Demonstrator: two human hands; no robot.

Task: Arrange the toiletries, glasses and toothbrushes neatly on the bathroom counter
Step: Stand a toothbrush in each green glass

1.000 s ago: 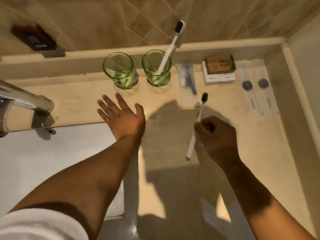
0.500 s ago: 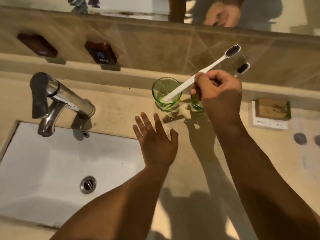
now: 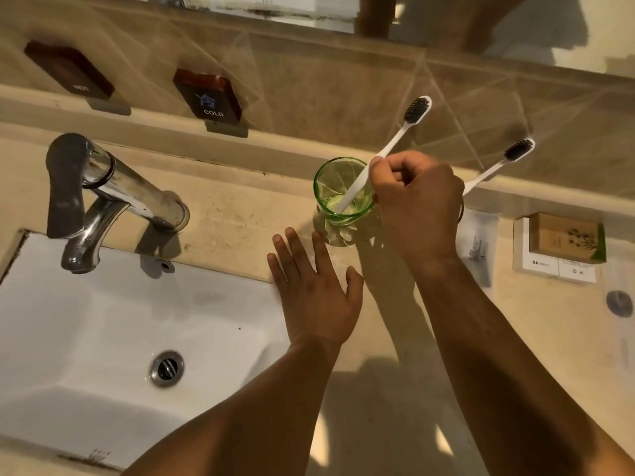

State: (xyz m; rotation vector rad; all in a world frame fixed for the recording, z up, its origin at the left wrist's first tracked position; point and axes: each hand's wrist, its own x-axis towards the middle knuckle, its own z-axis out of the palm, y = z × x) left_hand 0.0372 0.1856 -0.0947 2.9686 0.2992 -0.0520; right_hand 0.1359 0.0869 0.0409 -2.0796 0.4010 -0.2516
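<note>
My right hand (image 3: pixel 417 204) grips a white toothbrush (image 3: pixel 395 139) with black bristles; its handle end rests inside the left green glass (image 3: pixel 330 197) at the back of the counter. A second white toothbrush (image 3: pixel 498 166) leans out from behind my right hand; the glass that holds it is almost fully hidden by that hand. My left hand (image 3: pixel 316 293) lies flat with fingers spread on the beige counter (image 3: pixel 240 221), just in front of the green glass. A brown soap box (image 3: pixel 567 237) sits on white packets (image 3: pixel 553 269) to the right.
A chrome tap (image 3: pixel 113 194) stands over the white sink (image 3: pixel 86 324) at the left. Dark "HOT" (image 3: pixel 68 68) and "COLD" (image 3: pixel 208 96) plaques lean on the tiled ledge. A clear sachet (image 3: pixel 477 242) and a flat packet with a round grey piece (image 3: pixel 618 304) lie on the right.
My right hand has lifted the toothbrush off the counter, carried it back and lowered its handle into the left green glass. My left hand stays flat. The camera view shifted left toward the sink.
</note>
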